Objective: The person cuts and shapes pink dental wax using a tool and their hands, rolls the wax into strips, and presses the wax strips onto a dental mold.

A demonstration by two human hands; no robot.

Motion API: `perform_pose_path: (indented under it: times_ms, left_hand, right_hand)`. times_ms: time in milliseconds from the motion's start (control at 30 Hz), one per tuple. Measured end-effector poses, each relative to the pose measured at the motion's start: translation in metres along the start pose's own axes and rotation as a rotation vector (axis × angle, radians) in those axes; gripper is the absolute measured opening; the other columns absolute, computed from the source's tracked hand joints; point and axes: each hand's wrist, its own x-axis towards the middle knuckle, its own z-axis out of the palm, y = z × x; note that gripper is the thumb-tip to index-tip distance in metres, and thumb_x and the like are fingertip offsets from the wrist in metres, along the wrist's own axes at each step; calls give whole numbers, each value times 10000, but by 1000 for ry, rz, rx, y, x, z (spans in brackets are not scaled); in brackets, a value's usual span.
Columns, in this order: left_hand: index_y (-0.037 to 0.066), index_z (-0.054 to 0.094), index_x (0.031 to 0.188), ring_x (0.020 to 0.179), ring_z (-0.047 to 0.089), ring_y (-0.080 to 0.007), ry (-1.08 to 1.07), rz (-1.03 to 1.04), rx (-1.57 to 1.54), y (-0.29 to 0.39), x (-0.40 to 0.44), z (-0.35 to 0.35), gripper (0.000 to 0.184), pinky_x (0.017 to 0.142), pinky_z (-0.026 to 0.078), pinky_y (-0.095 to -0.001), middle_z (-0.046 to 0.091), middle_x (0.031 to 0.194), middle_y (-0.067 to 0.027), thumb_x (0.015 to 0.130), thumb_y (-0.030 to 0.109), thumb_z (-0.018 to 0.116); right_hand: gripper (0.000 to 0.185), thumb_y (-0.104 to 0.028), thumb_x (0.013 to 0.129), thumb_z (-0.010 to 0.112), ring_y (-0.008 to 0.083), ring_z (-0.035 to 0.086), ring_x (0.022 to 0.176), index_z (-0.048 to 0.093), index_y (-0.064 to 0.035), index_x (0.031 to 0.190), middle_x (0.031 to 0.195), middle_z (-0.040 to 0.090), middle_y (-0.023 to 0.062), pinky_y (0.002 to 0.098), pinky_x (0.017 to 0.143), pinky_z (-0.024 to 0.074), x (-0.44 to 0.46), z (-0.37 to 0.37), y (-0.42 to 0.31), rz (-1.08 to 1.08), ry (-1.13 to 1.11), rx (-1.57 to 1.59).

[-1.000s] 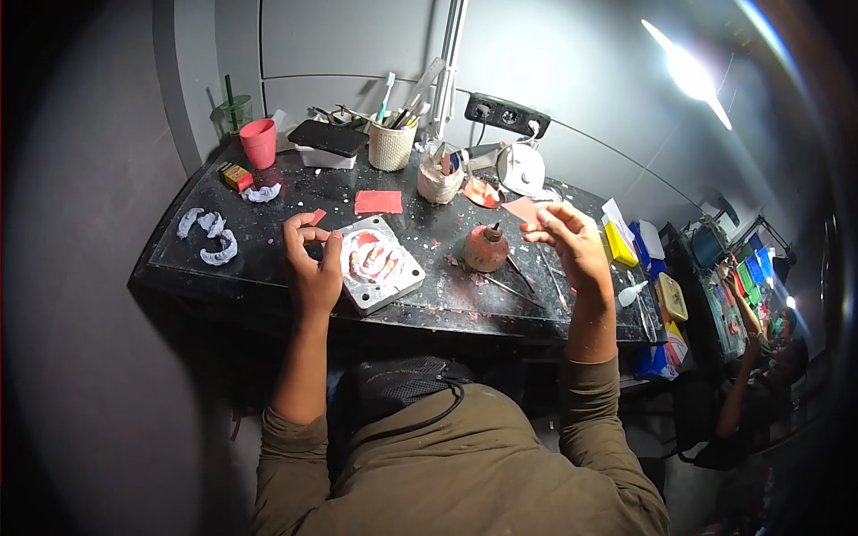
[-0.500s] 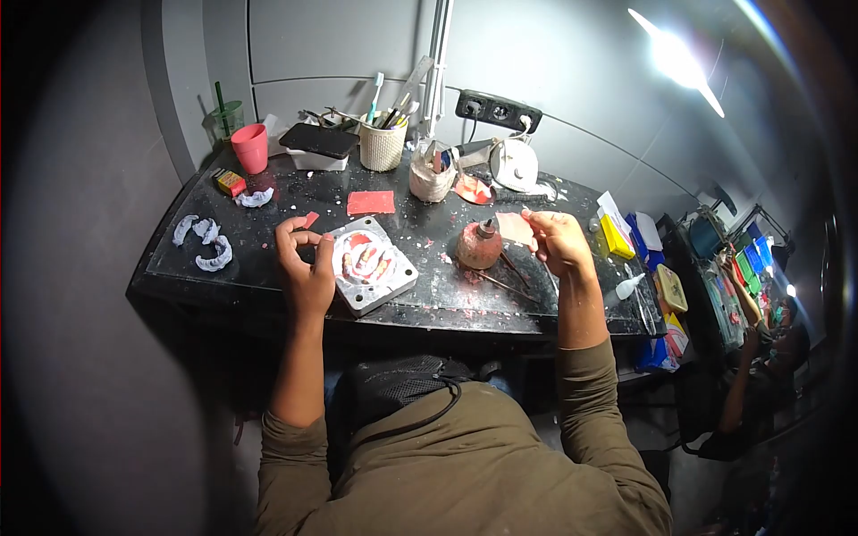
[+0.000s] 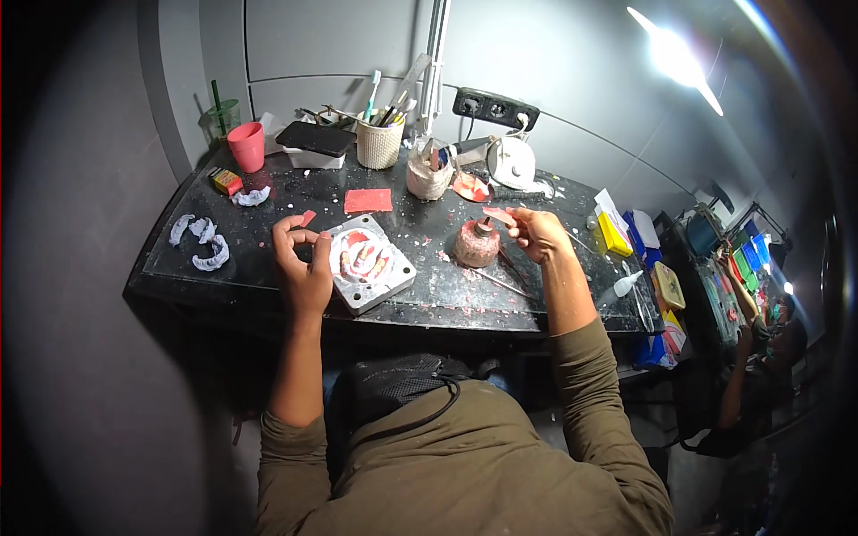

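Note:
My right hand [image 3: 539,236] pinches a thin pink wax sheet [image 3: 499,215] just above the top of a pink-smeared spirit burner [image 3: 476,246]; I see no flame. A slim metal instrument [image 3: 581,240] sticks out to the right from behind that hand. My left hand [image 3: 304,272] is curled beside a metal dental flask [image 3: 380,290], its thumb close to the rim. At its fingertips is a small pink wax piece [image 3: 308,217], apparently held. White plaster fills the flask around red and pink arch shapes. Behind the flask, a larger pink wax sheet [image 3: 368,200] lies flat.
White arch-shaped pieces [image 3: 211,256] lie at left, near a pink cup [image 3: 248,147]. A woven tool holder [image 3: 379,143] and a crusted jar [image 3: 429,176] stand at the back. A small squeeze bottle [image 3: 626,284] lies at right. Another person's arm [image 3: 737,375] shows far right.
My right hand has moved left and turned, bringing the wax sheet over the burner. The metal instrument has swung from pointing downward to pointing right. My left hand stays beside the flask.

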Motion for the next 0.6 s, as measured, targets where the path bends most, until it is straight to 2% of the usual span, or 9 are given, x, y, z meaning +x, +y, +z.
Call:
perform_pose_path:
  times_ms: [267,500,567,600]
  left_hand:
    - [-5,545,1240,833,633,-182,-6,-4,-10,4,0,-1,353,1007,479,-399,634,828,-55,929,43,706]
    - [-6,546,1239,833,635,-185,-1,-14,-12,1,0,-1,355,995,481,-398,636,826,-56,929,49,710]
    - [-4,554,1255,834,627,-137,-4,12,1,-2,0,-1,365,903,470,-317,671,862,-49,924,19,707]
    - [-4,554,1255,834,627,-137,-5,11,1,-2,0,-1,365,903,470,-317,671,862,-49,924,19,707]
  right_hand:
    - [166,-133,1044,611,121,611,570,699,7,1063,784,670,36,234,429,357,-13,-1,-5,30,-103,73]
    - [188,-130,1063,577,111,555,531,667,25,1120,780,657,61,221,366,344,-38,6,-12,26,-145,112]
    - [193,-131,1064,579,110,552,526,664,29,1130,778,654,62,221,359,342,-44,5,-12,23,-158,128]
    - [195,-133,1064,582,109,549,522,663,31,1130,774,649,62,221,357,340,-47,6,-13,25,-158,139]
